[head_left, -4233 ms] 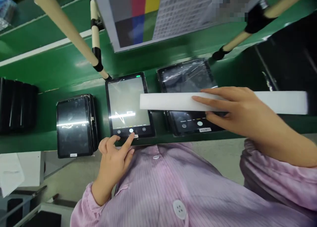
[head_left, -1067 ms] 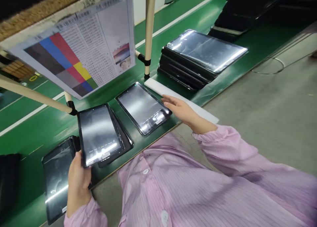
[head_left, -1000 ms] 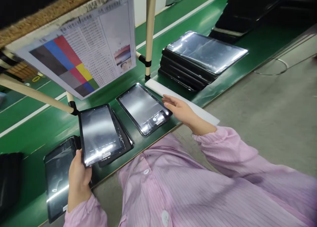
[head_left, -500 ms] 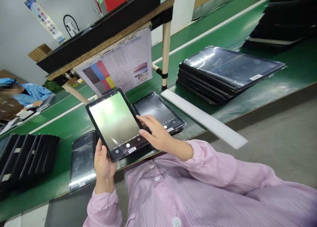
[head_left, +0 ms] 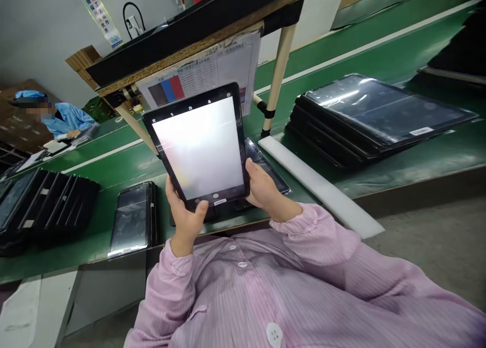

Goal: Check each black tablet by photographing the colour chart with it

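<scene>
A black tablet [head_left: 201, 150] with a bright, nearly white camera screen is held up and tilted in front of me. My left hand [head_left: 185, 219] grips its lower left corner, thumb on the front bezel. On the right edge my right hand [head_left: 261, 186] is closed, thumb at the front and the other fingers hidden behind. Partly covered by the held one, another tablet [head_left: 271, 171] lies on the green bench [head_left: 315, 196]. Left of my left hand lies a small stack of tablets [head_left: 131, 216].
A white foam strip [head_left: 322, 183] lies right of centre. Beyond it leans a pile of tablets [head_left: 383, 113]; another row [head_left: 49, 201] stands at far left. A shelf stand [head_left: 275, 80] carries a printed chart [head_left: 205, 77]. Across the bench, a person in blue [head_left: 72, 118] sits.
The tablet has been lifted and turned more upright. My right hand has gone from its screen side to gripping the right edge. The screen has changed from greenish to nearly white.
</scene>
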Available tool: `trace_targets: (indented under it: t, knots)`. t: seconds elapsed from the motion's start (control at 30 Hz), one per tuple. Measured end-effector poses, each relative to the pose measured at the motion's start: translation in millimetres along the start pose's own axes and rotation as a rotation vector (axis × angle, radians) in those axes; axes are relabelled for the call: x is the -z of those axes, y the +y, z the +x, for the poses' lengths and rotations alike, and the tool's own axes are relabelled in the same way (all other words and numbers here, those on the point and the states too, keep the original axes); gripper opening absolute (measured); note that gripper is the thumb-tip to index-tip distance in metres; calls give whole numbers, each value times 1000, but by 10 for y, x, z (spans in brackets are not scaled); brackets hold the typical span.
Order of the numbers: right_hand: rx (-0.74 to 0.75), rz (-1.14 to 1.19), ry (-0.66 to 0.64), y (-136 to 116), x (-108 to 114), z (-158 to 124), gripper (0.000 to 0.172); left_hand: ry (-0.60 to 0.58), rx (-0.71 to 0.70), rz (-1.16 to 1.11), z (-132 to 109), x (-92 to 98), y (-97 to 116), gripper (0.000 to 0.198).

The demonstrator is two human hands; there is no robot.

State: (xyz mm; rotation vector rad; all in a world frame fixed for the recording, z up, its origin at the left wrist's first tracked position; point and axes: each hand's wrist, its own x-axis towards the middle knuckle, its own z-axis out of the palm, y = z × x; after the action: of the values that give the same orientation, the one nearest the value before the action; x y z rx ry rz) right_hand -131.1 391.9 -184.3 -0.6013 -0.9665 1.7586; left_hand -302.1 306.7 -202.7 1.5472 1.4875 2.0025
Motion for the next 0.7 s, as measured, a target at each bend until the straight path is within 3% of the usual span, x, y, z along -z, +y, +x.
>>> trace_targets:
  t: [0.1,0.23,0.7]
  knots:
    - [-1,1,-16,0,51,10,63,-77,-54,321,-51,-16,-6,125]
    - [-6,-24,-43,-4,85,32,67,-76,-50,492,-94,-67,-17,132]
    - [-2,-33,-100,-12,105,77,70,-47,-63,555,-136,-148,-97,139]
